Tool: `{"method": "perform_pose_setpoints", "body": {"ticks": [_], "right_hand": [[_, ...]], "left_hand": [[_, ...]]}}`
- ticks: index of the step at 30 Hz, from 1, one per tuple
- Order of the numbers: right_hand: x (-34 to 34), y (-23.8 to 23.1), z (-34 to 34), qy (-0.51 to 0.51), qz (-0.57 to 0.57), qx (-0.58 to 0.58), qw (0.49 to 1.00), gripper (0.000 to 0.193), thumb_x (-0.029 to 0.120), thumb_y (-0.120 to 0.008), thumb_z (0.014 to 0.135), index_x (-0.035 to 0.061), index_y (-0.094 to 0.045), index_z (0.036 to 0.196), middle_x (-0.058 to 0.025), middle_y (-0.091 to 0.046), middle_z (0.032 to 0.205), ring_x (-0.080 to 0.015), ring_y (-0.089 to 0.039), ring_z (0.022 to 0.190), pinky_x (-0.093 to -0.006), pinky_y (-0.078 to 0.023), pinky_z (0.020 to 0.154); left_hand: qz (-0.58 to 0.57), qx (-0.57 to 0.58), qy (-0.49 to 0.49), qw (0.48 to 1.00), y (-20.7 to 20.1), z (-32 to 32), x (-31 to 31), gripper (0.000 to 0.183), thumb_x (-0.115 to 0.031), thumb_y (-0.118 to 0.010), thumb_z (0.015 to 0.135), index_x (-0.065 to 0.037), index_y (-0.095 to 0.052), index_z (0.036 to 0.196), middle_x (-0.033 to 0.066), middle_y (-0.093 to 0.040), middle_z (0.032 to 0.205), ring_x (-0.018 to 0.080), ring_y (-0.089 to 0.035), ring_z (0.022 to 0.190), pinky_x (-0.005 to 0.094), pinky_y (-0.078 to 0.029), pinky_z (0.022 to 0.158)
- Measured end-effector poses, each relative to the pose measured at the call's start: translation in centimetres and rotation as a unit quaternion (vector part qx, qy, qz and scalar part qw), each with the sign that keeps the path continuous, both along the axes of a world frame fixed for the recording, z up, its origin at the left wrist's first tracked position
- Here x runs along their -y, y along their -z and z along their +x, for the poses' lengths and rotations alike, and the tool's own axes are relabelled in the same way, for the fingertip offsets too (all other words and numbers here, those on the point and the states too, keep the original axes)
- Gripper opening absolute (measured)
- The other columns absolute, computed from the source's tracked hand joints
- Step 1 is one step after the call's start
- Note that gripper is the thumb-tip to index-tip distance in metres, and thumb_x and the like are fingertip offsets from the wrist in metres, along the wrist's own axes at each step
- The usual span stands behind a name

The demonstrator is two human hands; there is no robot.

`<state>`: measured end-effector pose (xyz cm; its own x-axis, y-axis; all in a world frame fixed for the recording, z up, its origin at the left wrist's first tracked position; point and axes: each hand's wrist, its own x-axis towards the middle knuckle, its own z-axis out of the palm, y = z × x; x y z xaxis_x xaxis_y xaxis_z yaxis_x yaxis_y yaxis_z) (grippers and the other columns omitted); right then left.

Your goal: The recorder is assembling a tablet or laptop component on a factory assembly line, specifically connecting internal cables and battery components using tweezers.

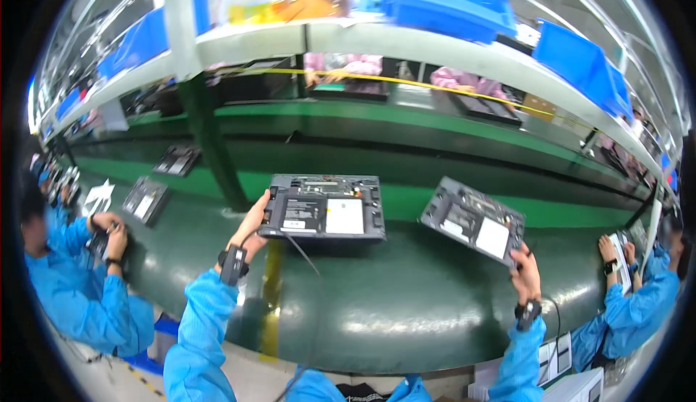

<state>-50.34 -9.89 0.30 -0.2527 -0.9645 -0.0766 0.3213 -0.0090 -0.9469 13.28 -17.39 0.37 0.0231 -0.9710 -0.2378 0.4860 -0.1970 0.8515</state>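
Note:
My left hand (250, 229) grips the left edge of a dark laptop chassis (303, 214), its inner side facing up. A black battery, a white panel and a strip of circuit board show in it. Farther right, my right hand (525, 275) is closed on the lower right corner of a second, similar laptop chassis (458, 213), which is tilted down to the right. Both pieces are above the green bench, apart from each other. A dark wristband with a cable is on each of my wrists.
The green bench (406, 286) bears a yellow tape strip (272, 300). More chassis (145, 199) lie to the left, past a dark green post (209, 141). Co-workers in blue sit at left (80, 286) and right (641, 286). Blue bins (449, 3) stand on the shelf above.

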Motion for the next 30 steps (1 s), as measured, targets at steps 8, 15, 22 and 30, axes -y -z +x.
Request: {"method": "perform_pose_setpoints", "body": {"ticks": [8,15,22,30], "right_hand": [[-14.8,6.0,-1.0,0.082,0.086,0.054,0.991,0.061,-0.002,-0.067,0.081,0.001,-0.048,0.138,-0.0059,-0.067,0.109,-0.0108,-0.065,0.077,-0.0211,-0.044,0.051],[-14.9,5.1,8.9,-0.053,0.133,0.149,0.978,0.059,-0.004,-0.066,0.082,0.0004,-0.049,0.139,-0.0049,-0.069,0.106,-0.0056,-0.061,0.065,-0.0176,-0.036,0.041],[-10.8,5.8,13.4,-0.222,0.195,0.088,0.951,0.059,-0.001,-0.069,0.084,-0.0005,-0.047,0.139,-0.0042,-0.068,0.11,-0.0079,-0.066,0.084,-0.0192,-0.048,0.062],[-10.5,6.6,17.0,-0.254,0.077,-0.204,0.943,0.03,0.015,-0.068,0.093,-0.0026,-0.064,0.117,0.0003,-0.068,0.081,-0.0051,-0.052,0.062,-0.0222,-0.038,0.053]], "left_hand": [[0.006,0.117,-0.021,0.993,4.7,-0.2,18.1,0.052,-0.047,-0.051,0.102,-0.003,-0.057,0.128,0.0143,-0.069,0.108,0.0245,-0.069,0.093,0.04,-0.058,0.085],[-0.097,0.414,-0.056,0.903,1.0,-0.1,17.3,0.054,-0.046,-0.048,0.102,0.001,-0.058,0.127,0.0135,-0.063,0.123,0.0274,-0.059,0.113,0.0384,-0.048,0.094],[-0.174,0.562,0.055,0.807,-5.5,-7.1,-3.9,0.055,-0.037,-0.059,0.098,0.0,-0.051,0.137,0.0223,-0.061,0.13,0.0353,-0.057,0.124,0.0423,-0.045,0.102],[-0.162,0.617,0.111,0.762,0.8,-10.2,-25.9,0.069,-0.021,-0.073,0.088,0.006,-0.042,0.143,0.0238,-0.059,0.128,0.0379,-0.053,0.12,0.0421,-0.044,0.103]]}}
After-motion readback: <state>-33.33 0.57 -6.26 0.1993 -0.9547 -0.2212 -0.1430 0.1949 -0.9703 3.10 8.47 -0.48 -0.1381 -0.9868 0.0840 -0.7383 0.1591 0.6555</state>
